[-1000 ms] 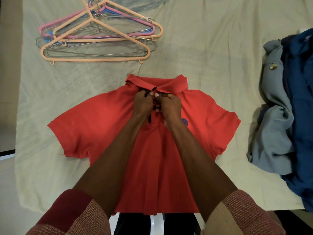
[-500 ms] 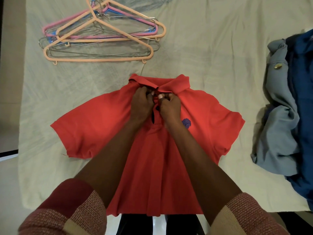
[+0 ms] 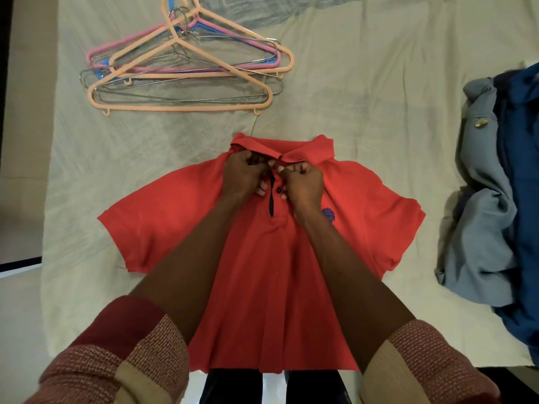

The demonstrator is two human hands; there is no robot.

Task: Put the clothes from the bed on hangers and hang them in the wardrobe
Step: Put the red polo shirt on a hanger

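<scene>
A red polo shirt lies face up on the bed, collar away from me, hem at the near edge. My left hand pinches the left side of the button placket just below the collar. My right hand pinches the right side of the placket. Between them the placket stands open, showing its dark lining and one dark button. A pile of hangers in peach, pink, blue and wire lies beyond the shirt at the upper left.
A pale sheet covers the bed. At the right edge a grey garment and a blue garment lie heaped together. The floor shows at the left beyond the bed's edge.
My hands have moved slightly apart at the top of the placket, and the placket now gapes open with a button showing. The shirt stays in place.
</scene>
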